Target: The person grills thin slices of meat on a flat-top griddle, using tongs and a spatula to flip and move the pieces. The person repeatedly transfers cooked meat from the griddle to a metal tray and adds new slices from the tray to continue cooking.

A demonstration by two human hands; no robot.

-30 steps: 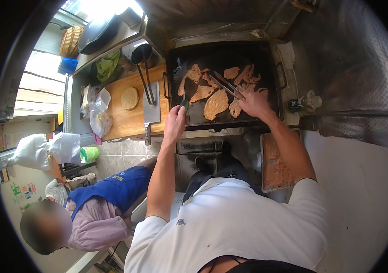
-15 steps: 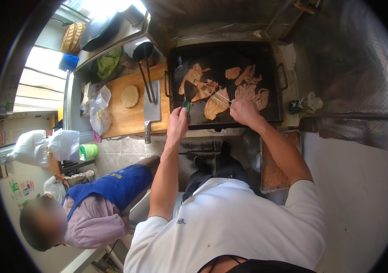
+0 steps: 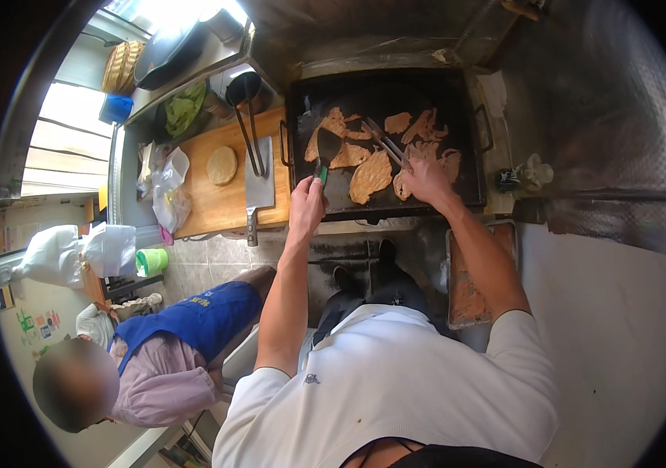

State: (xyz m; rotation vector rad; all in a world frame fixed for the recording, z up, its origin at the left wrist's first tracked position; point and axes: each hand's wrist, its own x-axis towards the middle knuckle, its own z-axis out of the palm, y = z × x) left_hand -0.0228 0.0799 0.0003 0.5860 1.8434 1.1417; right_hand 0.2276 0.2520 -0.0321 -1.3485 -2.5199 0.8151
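Observation:
Thin slices of browned meat (image 3: 370, 178) lie spread over a black flat griddle (image 3: 395, 87). My left hand (image 3: 308, 204) is closed around the handle of a spatula (image 3: 328, 144), green near the grip. Its dark blade rests among the slices on the griddle's left side. Metal tongs (image 3: 386, 143) are gripped in my right hand (image 3: 428, 182), over the right half. Their tips point up and left, close to small meat pieces (image 3: 358, 131) near the middle; whether they touch one I cannot tell. My right hand partly covers slices beneath it.
Left of the griddle, a wooden board (image 3: 192, 175) carries a round flatbread (image 3: 222, 165) and a cleaver (image 3: 259, 187); a second pair of tongs (image 3: 248, 140) lies across it. A tray of reddish food (image 3: 461, 292) stands at lower right. A person in a blue apron (image 3: 200, 316) is at left.
The right hand's tongs have swung upward, their tips now higher and farther from the spatula. The spatula has shifted only slightly. Small meat pieces near the middle lie differently.

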